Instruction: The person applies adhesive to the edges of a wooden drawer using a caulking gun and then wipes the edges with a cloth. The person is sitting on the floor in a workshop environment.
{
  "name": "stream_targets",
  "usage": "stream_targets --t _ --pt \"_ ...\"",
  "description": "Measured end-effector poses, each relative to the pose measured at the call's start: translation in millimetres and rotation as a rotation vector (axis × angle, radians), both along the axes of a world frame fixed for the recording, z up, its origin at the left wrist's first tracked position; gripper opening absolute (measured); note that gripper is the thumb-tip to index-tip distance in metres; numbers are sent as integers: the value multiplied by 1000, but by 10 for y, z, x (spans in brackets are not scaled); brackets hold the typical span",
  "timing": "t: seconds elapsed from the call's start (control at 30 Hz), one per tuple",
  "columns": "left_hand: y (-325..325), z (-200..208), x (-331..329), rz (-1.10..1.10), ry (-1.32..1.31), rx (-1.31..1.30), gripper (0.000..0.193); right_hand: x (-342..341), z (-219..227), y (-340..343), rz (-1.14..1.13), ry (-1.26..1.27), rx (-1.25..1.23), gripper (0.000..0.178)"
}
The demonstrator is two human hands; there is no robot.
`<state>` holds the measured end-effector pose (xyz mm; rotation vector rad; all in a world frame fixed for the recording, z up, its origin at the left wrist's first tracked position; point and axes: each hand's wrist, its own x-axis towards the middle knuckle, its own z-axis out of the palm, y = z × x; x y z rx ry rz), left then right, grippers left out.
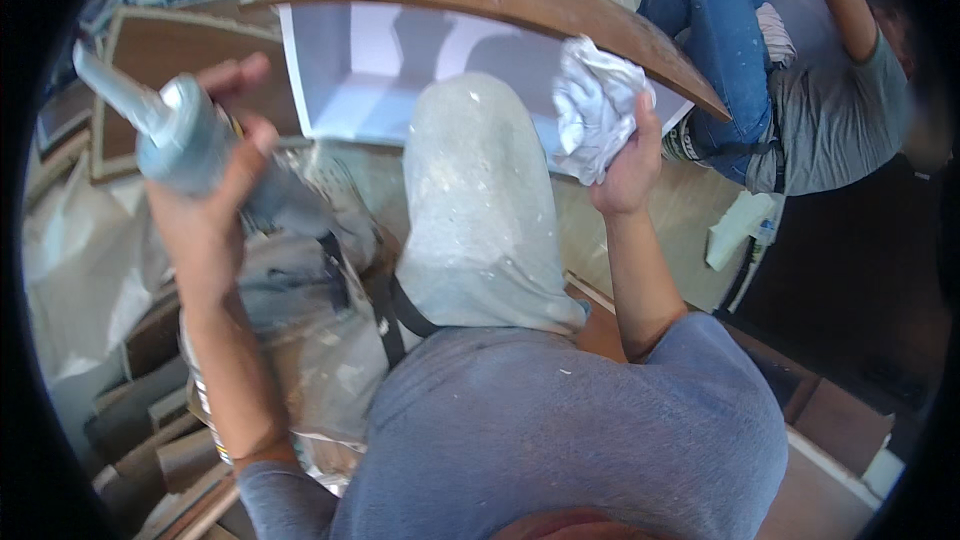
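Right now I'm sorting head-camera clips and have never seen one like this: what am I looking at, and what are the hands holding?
This is one fisheye view from a camera worn on a person's head, looking down, so straight edges bend. The left hand grips a grey sealant tube with a long nozzle. The right hand clutches a crumpled white rag against the brown edge of a white cabinet. The person's raised knee, in dusty trousers, sits between. Another person in jeans is nearby on the wooden floor.

Grey sealant tube (190, 145) raised, nozzle up-left; crumpled white rag (595, 105), seemingly against wood edge.
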<state>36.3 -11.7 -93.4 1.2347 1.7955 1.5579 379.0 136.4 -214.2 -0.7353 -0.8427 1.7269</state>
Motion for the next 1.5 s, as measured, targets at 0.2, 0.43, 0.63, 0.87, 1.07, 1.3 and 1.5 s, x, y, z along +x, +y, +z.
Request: stream_targets --t 0.2,0.43,0.63,0.87,1.07,1.3,1.5 --pt "78 -260 -221 -15 408 -107 58 890 -1621 669 -256 -1611 279 51" --pt "-30 -374 -351 24 448 -225 66 1192 -1765 1983 -181 -2491 1135 44" --pt "-55 -413 -371 107 392 -421 71 1077 -2063 2110 -525 -3178 1266 40" --pt "2 -362 -415 85 361 -528 61 1164 -2360 2248 -96 -2901 842 48" --pt "-122 -438 -430 102 360 -473 58 1110 -2639 1764 228 -2925 803 46" --pt "-228 -420 -385 88 356 -449 58 959 -2336 1509 330 -2551 693 44" --pt "-143 -393 -351 66 353 -425 59 1127 -1757 2137 184 -2448 449 52"
